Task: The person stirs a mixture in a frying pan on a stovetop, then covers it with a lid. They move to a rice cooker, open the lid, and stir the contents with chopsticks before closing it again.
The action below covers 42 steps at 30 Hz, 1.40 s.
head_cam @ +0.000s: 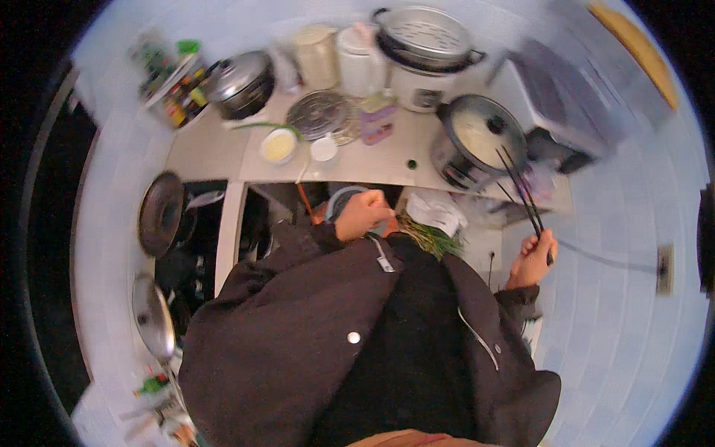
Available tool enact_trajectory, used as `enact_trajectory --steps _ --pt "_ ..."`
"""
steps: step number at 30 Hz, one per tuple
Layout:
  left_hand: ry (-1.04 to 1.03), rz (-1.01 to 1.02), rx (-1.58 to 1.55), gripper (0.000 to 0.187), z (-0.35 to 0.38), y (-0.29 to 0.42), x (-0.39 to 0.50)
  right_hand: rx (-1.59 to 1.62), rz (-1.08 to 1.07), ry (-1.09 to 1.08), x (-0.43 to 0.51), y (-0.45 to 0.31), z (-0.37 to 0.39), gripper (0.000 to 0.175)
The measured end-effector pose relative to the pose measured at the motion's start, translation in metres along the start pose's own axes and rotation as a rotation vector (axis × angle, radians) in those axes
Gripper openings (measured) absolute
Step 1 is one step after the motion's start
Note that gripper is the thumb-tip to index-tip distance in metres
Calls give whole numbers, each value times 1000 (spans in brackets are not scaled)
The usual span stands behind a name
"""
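My right hand (534, 260) grips a pair of dark chopsticks (525, 195), whose tips point up towards the pot at the counter's right. That electric pot (466, 159) has a lid (483, 131) with a black knob, with pale contents or steam-whitened glass showing. My left hand (363, 215), fingers curled, is in front of my jacket just below the counter edge; whether it holds anything cannot be told. Right of it lie a bunch of green stalks (433, 237) and a white plastic bag (435, 212). A bowl with yellowish contents (278, 146) and a small white cup (324, 150) stand on the counter.
A lidded metal pot (240, 84) and a condiment rack (176, 100) stand at the back left. Behind the counter (357, 165) are pale canisters (317, 56) and a cooker with a steamer tray (427, 33). A frying pan (162, 215) is at left, a dark-lidded box (564, 95) at right.
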<state>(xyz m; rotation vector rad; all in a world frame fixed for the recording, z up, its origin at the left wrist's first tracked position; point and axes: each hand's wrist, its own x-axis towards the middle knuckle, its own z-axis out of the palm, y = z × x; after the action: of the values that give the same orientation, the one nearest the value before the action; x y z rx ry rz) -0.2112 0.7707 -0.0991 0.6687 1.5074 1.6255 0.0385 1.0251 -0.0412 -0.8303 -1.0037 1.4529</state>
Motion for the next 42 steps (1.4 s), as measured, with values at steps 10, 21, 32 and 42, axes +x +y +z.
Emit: enact_trajectory --steps 10,21,32,42 --pt "294 34 -31 35 -12 5 -46 -53 74 -368 9 16 57 22" --pt "326 40 -155 27 -37 -28 -55 -24 108 -492 7 26 103 25" --pt "643 -186 935 43 -208 -171 16 -112 110 -394 7 10 69 24" --pt "513 -660 1156 34 -242 -192 90 -260 36 -219 -20 -22 49 26"
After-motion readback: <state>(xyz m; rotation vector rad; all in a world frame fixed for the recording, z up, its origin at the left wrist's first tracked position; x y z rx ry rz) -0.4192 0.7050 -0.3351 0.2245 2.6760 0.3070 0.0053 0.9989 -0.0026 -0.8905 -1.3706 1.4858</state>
